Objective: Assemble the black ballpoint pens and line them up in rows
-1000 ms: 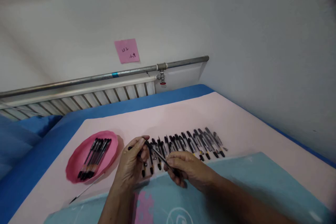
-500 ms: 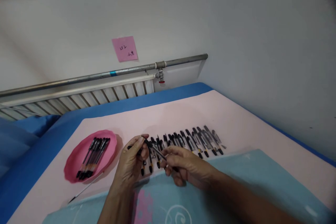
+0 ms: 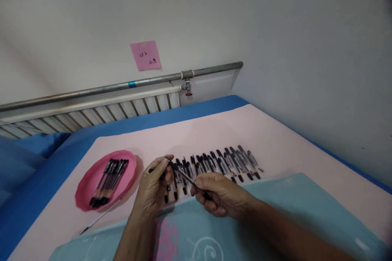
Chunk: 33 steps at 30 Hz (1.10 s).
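Between my two hands is a pen with a clear barrel and black ends, slanting down to the right. My left hand pinches its upper black end between thumb and fingers. A small black piece, perhaps a cap, pokes out by the left thumb; most of it is hidden. My right hand is closed around the lower part of the barrel, and the pen's black end shows below the fingers. Just behind both hands lies a row of loose pen parts, with black caps and clear barrels.
A pink plate on the left holds several capped pens. One thin refill lies in front of it. A pale pink sheet covers the blue table, with a light blue cloth along the front. Behind are a radiator and pipe.
My right hand has shifted its hold on the pen, its fingers now wrapped closer around the barrel with the thumb along it. My left hand stays nearly still.
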{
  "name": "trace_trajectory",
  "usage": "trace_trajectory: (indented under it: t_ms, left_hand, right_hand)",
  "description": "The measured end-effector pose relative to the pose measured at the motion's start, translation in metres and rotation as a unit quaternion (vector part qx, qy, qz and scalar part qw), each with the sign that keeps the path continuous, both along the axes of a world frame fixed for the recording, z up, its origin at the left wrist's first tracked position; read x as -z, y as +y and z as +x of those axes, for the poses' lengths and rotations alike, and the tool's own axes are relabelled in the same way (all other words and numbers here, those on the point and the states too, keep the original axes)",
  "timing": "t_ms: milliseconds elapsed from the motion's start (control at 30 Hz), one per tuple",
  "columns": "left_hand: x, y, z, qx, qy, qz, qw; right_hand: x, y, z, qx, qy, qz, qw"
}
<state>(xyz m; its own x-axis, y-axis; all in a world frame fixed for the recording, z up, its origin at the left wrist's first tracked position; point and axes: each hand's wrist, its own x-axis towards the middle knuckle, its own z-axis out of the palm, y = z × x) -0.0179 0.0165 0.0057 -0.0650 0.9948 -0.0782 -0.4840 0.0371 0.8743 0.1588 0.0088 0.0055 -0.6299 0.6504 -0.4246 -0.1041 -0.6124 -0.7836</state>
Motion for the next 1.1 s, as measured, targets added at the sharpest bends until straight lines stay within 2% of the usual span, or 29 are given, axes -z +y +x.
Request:
trace_trajectory:
  t_ms: [167,267,333,367,533,600,667,767,833,1100]
  left_hand:
    - [0.001,0.002,0.004,-0.033,0.009,-0.009,0.999]
    - [0.001,0.003,0.004,-0.061,0.012,-0.018,0.998]
    - [0.001,0.004,0.0,-0.085,-0.004,-0.02,0.996]
    - [0.001,0.006,-0.003,-0.094,-0.017,-0.019,0.995]
    - [-0.002,0.01,-0.019,-0.129,-0.106,-0.025,0.986]
    - [-0.003,0.009,-0.021,-0.135,-0.11,-0.039,0.984]
    - [-0.005,0.006,-0.017,-0.088,-0.084,-0.053,0.991]
    - [-0.007,0.0,-0.007,0.027,-0.04,-0.059,0.997]
    - [-0.007,-0.003,-0.001,0.061,-0.014,-0.053,0.997]
    - [-0.002,-0.001,-0.002,0.011,0.024,-0.052,0.998]
  right_hand:
    - [0.008,0.001,-0.001,0.087,-0.075,0.149,0.982]
    - [0.005,-0.001,-0.001,0.141,-0.144,0.265,0.943]
    - [0.002,-0.003,-0.001,0.175,-0.184,0.309,0.916]
    - [0.001,-0.004,-0.001,0.184,-0.187,0.31,0.914]
    - [0.001,-0.001,0.002,0.179,-0.128,0.255,0.942]
    - [0.003,0.001,0.003,0.17,-0.116,0.242,0.948]
    - [0.005,0.001,0.004,0.155,-0.099,0.223,0.957]
    - [0.008,0.001,0.005,0.138,-0.082,0.203,0.966]
    - [0.01,0.001,0.005,0.131,-0.088,0.213,0.964]
    - [0.011,-0.004,0.006,0.085,-0.132,0.268,0.951]
